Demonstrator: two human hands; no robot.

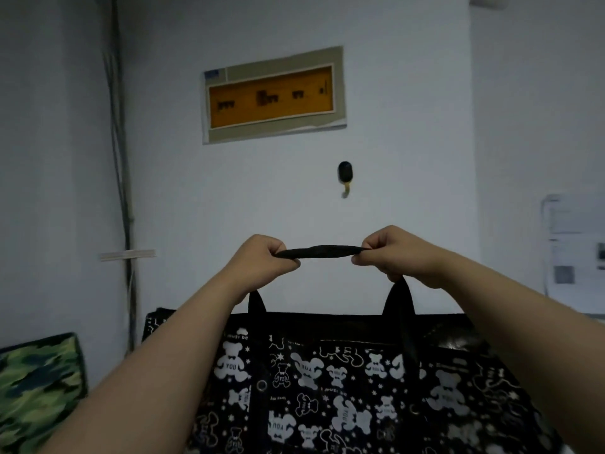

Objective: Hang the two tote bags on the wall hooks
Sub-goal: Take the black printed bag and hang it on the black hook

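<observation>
A black tote bag printed with white bears hangs in front of me, held up by its black handle. My left hand grips the handle's left end and my right hand grips its right end, with the strap stretched flat between them. A black wall hook with a small curved tip sits on the white wall above the handle, slightly right of its middle and apart from it. A green camouflage bag shows at the lower left.
A beige panel with an orange window is fixed to the wall above the hook. Cables run down the wall corner at left. Papers are stuck on the wall at right.
</observation>
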